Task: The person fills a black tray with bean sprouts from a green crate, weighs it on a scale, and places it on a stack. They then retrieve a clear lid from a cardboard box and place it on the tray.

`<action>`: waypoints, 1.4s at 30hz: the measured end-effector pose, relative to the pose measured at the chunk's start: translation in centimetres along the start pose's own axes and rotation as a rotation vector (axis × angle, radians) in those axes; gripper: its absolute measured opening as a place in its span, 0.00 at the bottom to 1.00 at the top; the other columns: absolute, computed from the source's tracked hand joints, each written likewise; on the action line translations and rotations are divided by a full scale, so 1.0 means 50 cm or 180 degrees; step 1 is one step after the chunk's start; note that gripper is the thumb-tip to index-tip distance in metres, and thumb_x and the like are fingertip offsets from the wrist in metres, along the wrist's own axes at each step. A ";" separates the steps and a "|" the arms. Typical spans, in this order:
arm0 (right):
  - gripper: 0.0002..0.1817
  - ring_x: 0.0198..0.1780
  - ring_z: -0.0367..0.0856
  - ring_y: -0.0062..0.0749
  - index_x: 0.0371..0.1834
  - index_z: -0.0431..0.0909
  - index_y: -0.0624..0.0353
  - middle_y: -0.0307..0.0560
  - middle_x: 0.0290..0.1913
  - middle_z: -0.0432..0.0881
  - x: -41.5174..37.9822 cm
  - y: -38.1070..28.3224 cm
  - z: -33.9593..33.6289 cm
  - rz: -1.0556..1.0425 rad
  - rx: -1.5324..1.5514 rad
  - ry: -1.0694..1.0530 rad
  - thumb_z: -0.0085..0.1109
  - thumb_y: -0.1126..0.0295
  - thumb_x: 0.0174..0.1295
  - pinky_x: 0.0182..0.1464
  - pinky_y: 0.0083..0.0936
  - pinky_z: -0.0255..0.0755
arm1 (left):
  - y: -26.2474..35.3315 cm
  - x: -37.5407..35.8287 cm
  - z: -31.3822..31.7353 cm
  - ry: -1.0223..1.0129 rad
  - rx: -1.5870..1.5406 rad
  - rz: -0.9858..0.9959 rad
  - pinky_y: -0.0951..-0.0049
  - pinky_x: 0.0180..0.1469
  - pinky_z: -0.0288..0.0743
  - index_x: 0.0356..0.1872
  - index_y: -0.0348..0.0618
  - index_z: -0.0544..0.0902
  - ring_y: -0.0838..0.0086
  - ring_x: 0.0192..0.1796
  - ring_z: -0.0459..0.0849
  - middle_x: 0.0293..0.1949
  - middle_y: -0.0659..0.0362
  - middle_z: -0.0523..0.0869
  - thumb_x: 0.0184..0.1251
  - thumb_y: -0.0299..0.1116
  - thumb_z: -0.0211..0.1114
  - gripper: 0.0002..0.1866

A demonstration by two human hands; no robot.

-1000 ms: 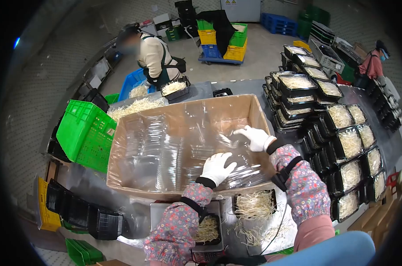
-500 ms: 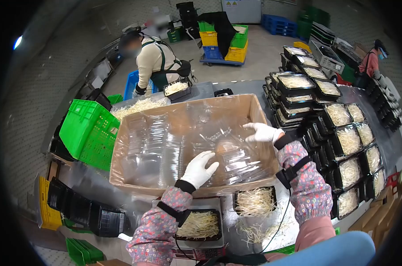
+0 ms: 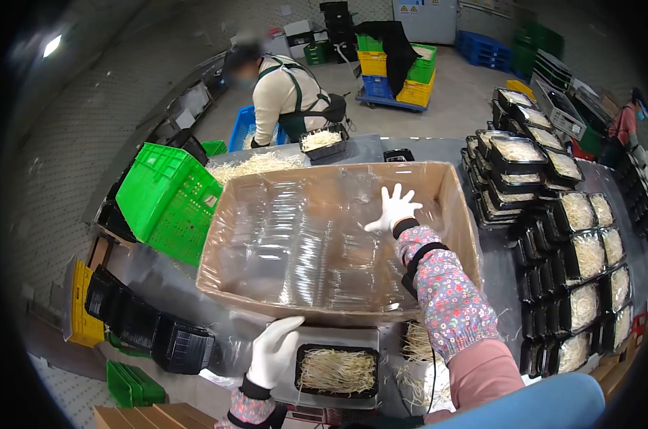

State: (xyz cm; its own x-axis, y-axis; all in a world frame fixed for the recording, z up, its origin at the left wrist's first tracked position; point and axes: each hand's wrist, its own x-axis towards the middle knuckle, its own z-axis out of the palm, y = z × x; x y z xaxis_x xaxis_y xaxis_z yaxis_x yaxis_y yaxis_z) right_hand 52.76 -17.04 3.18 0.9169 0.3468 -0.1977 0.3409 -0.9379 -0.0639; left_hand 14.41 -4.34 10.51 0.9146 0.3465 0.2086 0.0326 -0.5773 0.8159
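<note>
My right hand (image 3: 395, 208), in a white glove, reaches over the cardboard box (image 3: 449, 214) with its fingers spread wide and nothing gripped. Inside the box, which has a clear plastic liner, stand rows of nested clear plastic lids (image 3: 306, 250). My left hand (image 3: 272, 352), gloved too, is in front of the box's near edge, its fingers stretched out and holding nothing. Just right of it, a black tray of bean sprouts (image 3: 338, 370) rests on a scale. Another tray of sprouts (image 3: 415, 342) is partly hidden behind my right forearm.
Stacks of filled sprout trays (image 3: 581, 264) line the right side. Nested empty black trays (image 3: 134, 314) lie at left, below a tilted green crate (image 3: 168, 204). Loose sprouts (image 3: 256, 166) lie behind the box. A co-worker (image 3: 295, 93) bends over a blue crate (image 3: 245, 129).
My left hand has withdrawn from over the box to its near side. My right hand has reached farther in with fingers spread. The view has shifted, and lids at the box's right have been disturbed.
</note>
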 end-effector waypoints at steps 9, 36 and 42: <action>0.55 0.70 0.63 0.66 0.79 0.48 0.41 0.55 0.80 0.43 0.056 0.078 -0.041 0.0339 0.0254 -0.0353 0.71 0.58 0.45 0.57 0.69 0.70 | -0.081 -0.172 -0.086 0.1075 -0.0495 -0.1080 0.72 0.56 0.76 0.44 0.33 0.85 0.70 0.49 0.84 0.45 0.53 0.87 0.66 0.19 0.57 0.10; 0.52 0.75 0.57 0.60 0.76 0.60 0.46 0.67 0.76 0.54 -0.157 0.162 -0.042 -0.1289 0.0745 -0.0702 0.60 0.29 0.51 0.74 0.39 0.56 | -0.092 -0.263 -0.076 0.0939 -0.0786 -0.0647 0.70 0.55 0.77 0.44 0.31 0.83 0.66 0.48 0.85 0.45 0.51 0.86 0.67 0.19 0.54 0.10; 0.43 0.65 0.75 0.47 0.70 0.67 0.64 0.63 0.64 0.74 -0.164 0.270 -0.066 -0.1042 0.2524 0.0047 0.63 0.42 0.60 0.67 0.33 0.66 | -0.082 -0.292 -0.091 0.1036 -0.0725 -0.0595 0.70 0.55 0.77 0.45 0.30 0.83 0.67 0.48 0.85 0.46 0.51 0.86 0.68 0.19 0.54 0.11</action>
State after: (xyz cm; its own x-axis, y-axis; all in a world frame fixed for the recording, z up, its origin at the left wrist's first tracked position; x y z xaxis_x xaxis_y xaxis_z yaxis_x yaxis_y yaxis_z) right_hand 50.52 -32.53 7.17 0.8022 0.5959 -0.0376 0.3480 -0.5178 -0.7815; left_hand -0.90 -3.69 6.57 0.7255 0.6656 0.1753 0.0625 -0.3173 0.9463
